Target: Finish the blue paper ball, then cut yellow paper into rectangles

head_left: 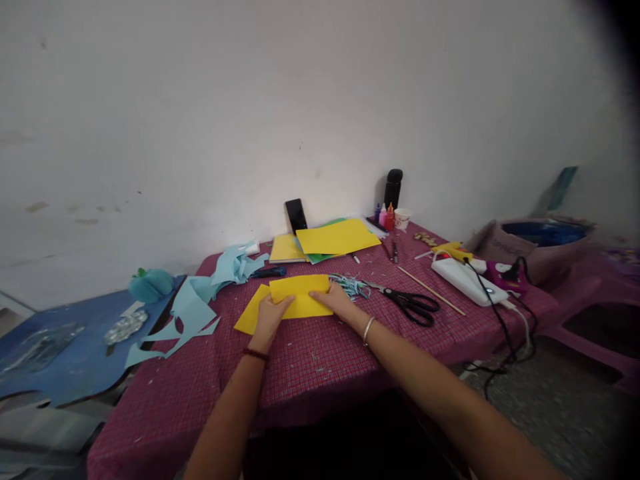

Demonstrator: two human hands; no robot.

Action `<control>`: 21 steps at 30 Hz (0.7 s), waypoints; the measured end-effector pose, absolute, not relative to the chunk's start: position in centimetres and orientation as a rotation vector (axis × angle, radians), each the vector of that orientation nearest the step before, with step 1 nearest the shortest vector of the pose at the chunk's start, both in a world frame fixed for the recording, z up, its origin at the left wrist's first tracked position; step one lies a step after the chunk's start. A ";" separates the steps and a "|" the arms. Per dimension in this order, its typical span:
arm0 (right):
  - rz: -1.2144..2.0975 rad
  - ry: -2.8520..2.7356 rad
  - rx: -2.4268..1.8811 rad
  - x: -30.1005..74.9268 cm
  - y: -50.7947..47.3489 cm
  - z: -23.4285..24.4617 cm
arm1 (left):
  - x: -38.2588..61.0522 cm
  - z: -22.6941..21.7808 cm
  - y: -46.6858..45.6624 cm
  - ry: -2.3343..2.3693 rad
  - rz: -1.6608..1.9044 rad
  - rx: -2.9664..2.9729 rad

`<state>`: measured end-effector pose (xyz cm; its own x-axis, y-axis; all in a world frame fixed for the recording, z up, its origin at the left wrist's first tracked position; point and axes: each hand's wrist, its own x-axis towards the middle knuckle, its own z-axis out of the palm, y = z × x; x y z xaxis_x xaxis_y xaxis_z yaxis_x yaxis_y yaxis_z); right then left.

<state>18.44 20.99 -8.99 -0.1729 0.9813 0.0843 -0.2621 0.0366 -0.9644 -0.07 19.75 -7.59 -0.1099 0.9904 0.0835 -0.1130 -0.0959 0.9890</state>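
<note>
A piece of yellow paper (301,289) is stretched between my two hands, just above the checked tablecloth. My left hand (271,316) pinches its left side, thumb on top. At its right edge my right hand (338,300) grips it the same way. Another yellow sheet (249,319) lies partly under the held one, at its left. Beyond my right hand sits a small heap of shredded paper strips (354,286). Black-handled scissors (411,303) rest to the right of that heap, their blade tips by the strips.
Light blue paper scraps (192,308) spread across the left side. Yellow sheets (340,235) and a phone (295,215) are at the back. A wooden stick (431,291), a white power strip (469,280) with trailing cables and a yellow glue gun (453,251) occupy the right.
</note>
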 end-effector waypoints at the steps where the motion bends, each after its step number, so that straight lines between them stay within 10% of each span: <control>1: 1.373 -1.178 -0.896 18.4 21.0 -9.1 | 0.2 -7.7 19.7 1.194 1.430 1.156; 21: 1.114 -1.328 -0.944 17.8 21.4 -10.2 | 2.3 -6.8 17.3 0.966 1.346 1.554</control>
<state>17.76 21.38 -10.20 -0.0738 0.9673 0.2426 -0.0712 0.2376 -0.9688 2.27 17.33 -6.78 0.1252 0.9315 0.3416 0.0251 -0.3472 0.9375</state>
